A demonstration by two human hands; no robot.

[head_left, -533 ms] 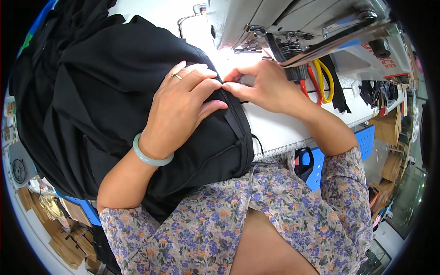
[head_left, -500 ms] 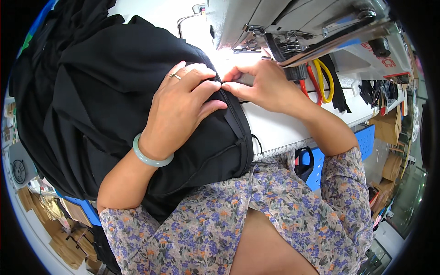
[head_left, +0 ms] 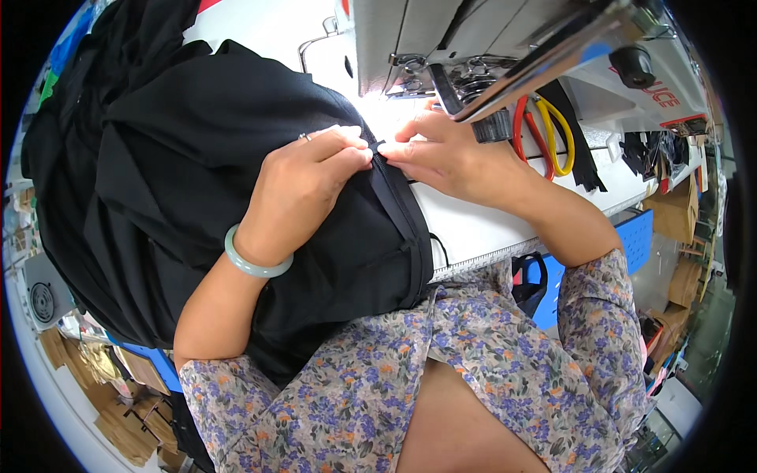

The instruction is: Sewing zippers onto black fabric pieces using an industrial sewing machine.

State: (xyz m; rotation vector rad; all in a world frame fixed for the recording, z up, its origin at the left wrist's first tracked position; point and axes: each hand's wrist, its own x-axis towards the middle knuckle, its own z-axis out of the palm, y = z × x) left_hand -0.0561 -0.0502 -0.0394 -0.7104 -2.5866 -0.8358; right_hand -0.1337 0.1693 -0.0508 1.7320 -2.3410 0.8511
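- In the head view, black fabric (head_left: 189, 158) lay in a large folded heap over the left and middle of the white table (head_left: 465, 225), its lower part reaching the person's floral top (head_left: 378, 378)
- A banded edge (head_left: 398, 221) of the fabric ran along its right side, curving from near the sewing machine (head_left: 426, 47) down toward the person
- The left hand (head_left: 296, 185) rested over the fabric, thumb and fingers pinching it at the banded edge; it wore a ring (head_left: 303, 138), and a pale green bangle (head_left: 256, 264) circled the wrist
- The right hand (head_left: 449, 162) came from the other side, its thumb and fingertips pinched on the same edge, just beside the left fingertips; the bit of cloth between the tips was too small to make out fully
- The sewing machine stood beyond the hands, its bright light shining near the right fingers
- Red handles (head_left: 542, 146) and a yellow handle (head_left: 564, 134) lay right of the right hand, near a black strip (head_left: 585, 158) on the table
- A measuring tape (head_left: 505, 262) ran along the table's near edge
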